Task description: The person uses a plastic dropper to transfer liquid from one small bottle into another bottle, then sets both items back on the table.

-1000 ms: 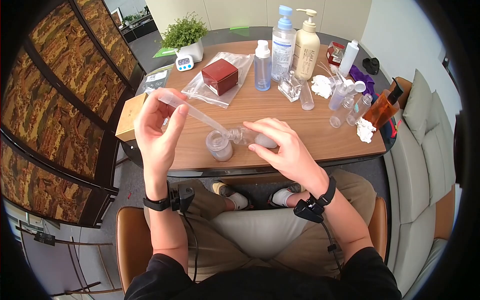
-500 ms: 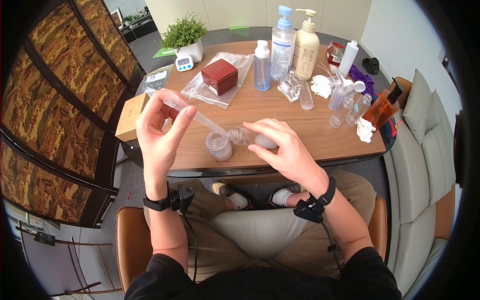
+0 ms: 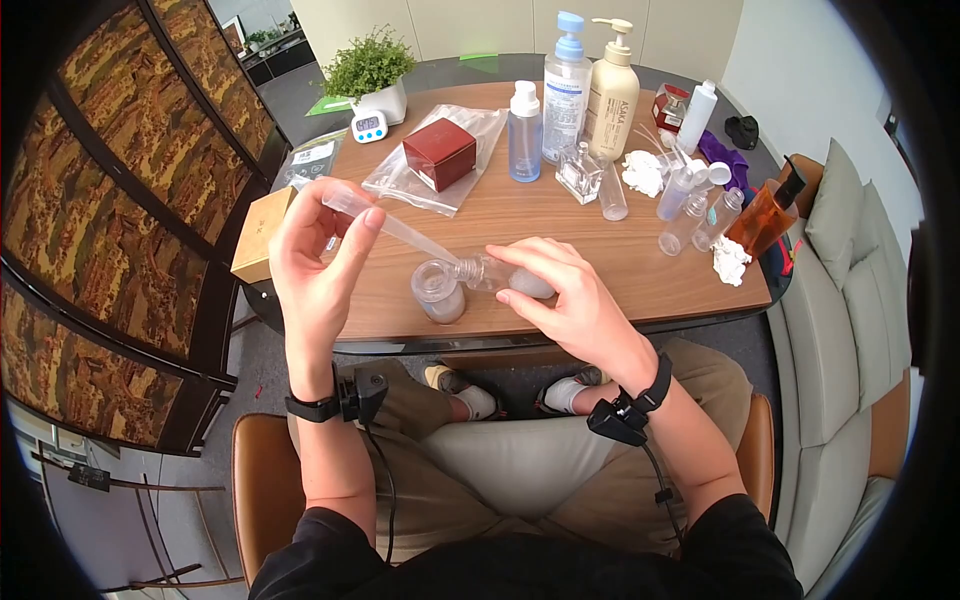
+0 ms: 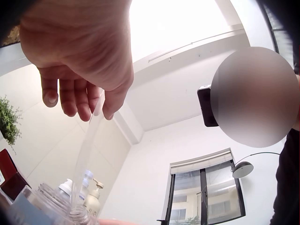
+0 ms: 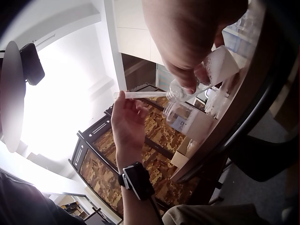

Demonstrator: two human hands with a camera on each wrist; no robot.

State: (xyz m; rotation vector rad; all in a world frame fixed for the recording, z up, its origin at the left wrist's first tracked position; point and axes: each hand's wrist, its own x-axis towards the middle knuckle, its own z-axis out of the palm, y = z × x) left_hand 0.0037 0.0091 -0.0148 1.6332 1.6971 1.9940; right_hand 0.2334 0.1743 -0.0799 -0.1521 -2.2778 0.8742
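Observation:
My left hand [image 3: 315, 250] pinches the wide upper end of a translucent plastic dropper [image 3: 400, 232] between thumb and fingers. The dropper slants down to the right, its thin end at the mouth of a small clear bottle [image 3: 485, 271]. My right hand [image 3: 575, 290] grips that bottle, tilted nearly on its side with its threaded neck toward the left; whitish content shows near its base in the right wrist view. Just below the neck, an uncapped clear jar [image 3: 440, 294] stands upright on the table, with cloudy content inside. In the left wrist view the dropper [image 4: 86, 145] runs down to the bottle neck.
Behind my hands stand a blue pump bottle [image 3: 524, 135], a cream pump bottle [image 3: 612, 95] and a glass perfume bottle [image 3: 579, 175]. A dark red box [image 3: 440, 152] lies on a plastic bag. Several small bottles, crumpled tissue [image 3: 732, 260] and an amber bottle [image 3: 765, 222] are at right.
The dropper's upper end shifts slightly in my left fingers, and its slant changes a little. The right hand, the tilted bottle and the jar stay in place.

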